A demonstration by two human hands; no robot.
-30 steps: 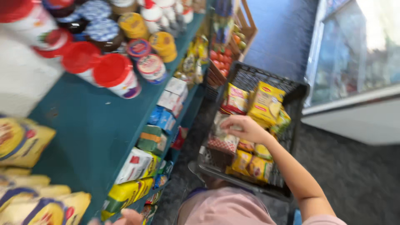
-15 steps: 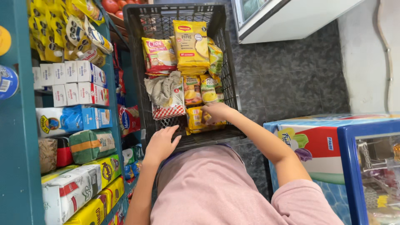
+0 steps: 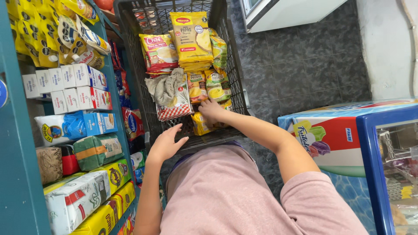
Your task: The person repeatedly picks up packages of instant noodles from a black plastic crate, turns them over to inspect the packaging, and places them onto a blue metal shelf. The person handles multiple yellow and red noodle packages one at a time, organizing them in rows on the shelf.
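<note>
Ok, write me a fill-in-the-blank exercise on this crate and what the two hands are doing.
1. The right hand reaches into the black plastic ____ on the floor.
2. The right hand rests on small yellow ____ at the near end of it.
3. The left hand hovers open at the near rim, holding ____.
4. A crumpled grey ____ lies on the red-checked packet.

Missing words: crate; packets; nothing; cloth

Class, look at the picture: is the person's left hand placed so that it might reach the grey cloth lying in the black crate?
Probably yes. The left hand hovers open at the near rim of the black crate, and the grey cloth lies on top of the packets, uncovered. The right hand works further right, so nothing blocks the way.
</note>
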